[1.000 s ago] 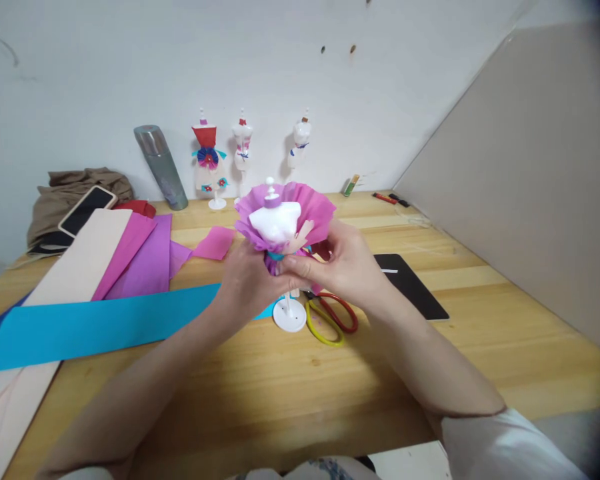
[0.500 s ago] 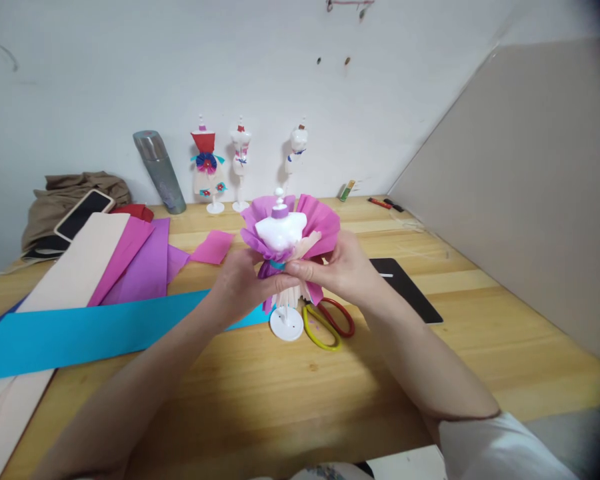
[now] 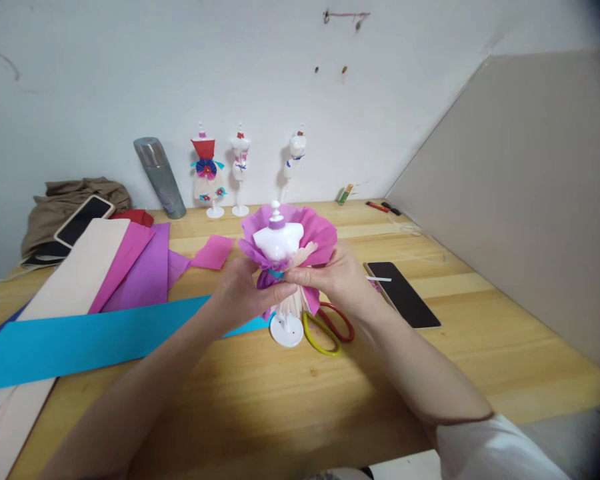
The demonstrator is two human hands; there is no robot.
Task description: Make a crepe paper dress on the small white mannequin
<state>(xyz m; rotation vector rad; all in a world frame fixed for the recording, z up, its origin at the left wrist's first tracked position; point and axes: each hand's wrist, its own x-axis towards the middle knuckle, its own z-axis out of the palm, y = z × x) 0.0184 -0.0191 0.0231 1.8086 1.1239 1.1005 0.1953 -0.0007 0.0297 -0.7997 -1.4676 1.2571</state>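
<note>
A small white mannequin (image 3: 279, 241) on a round white base stands upright near the middle of the table. Around it is a crepe paper dress (image 3: 320, 230) in pink, purple and cream, flared at the top, with a narrow blue band (image 3: 276, 274) at the waist. My left hand (image 3: 247, 293) grips the dress at the waist from the left, thumb across the front. From the right, my right hand (image 3: 330, 277) pinches the band, thumb on its front. The fingers behind the dress are hidden. Scissors (image 3: 336, 327) with yellow and red handles lie beside the base.
A blue paper strip (image 3: 95, 340) crosses cream, pink and purple sheets (image 3: 145, 273) at left. Three mannequins, one in a red top (image 3: 204, 148), stand by the wall near a flask (image 3: 163, 180). A black phone-like slab (image 3: 403, 293) lies right; another phone (image 3: 84, 220) rests on brown cloth (image 3: 80, 193).
The view has tilted up slightly. The mannequin is turned or tilted a little, and my right hand has shifted slightly, uncovering more of the black slab. Both hands keep their hold.
</note>
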